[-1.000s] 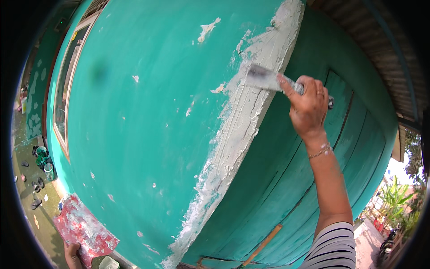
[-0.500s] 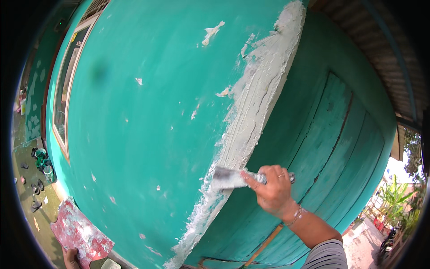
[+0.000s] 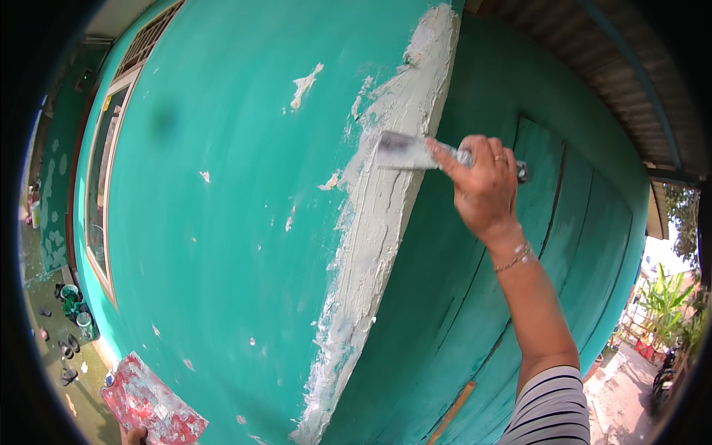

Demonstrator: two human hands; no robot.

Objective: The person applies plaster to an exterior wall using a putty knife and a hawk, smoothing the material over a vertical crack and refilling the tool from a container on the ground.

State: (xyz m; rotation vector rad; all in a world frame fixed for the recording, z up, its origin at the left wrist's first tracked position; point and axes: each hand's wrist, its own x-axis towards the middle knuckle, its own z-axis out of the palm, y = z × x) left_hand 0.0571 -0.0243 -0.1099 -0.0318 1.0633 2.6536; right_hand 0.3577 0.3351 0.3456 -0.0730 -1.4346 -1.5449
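Observation:
My right hand (image 3: 486, 185) is closed round the handle of a putty knife (image 3: 404, 152). The knife's wide, white-smeared blade lies over the band of white putty (image 3: 371, 245) that runs down the corner of the green wall (image 3: 222, 245). Ridges and rough, ragged edges mark the putty. At the lower left, my left hand (image 3: 133, 434) grips the bottom edge of a red board (image 3: 152, 400) caked with white putty; only its fingertips show.
A window (image 3: 104, 178) with a pale frame is set in the wall at left. Sandals (image 3: 68, 348) and a small tub (image 3: 85, 325) lie on the floor there. Green wooden planks (image 3: 534, 245) fill the shaded right side, beside a wooden stick (image 3: 452, 415). Plants stand far right.
My right hand has carried the putty knife up along the putty band. The view has shifted slightly, and the red board now sits a little lower and further right in it.

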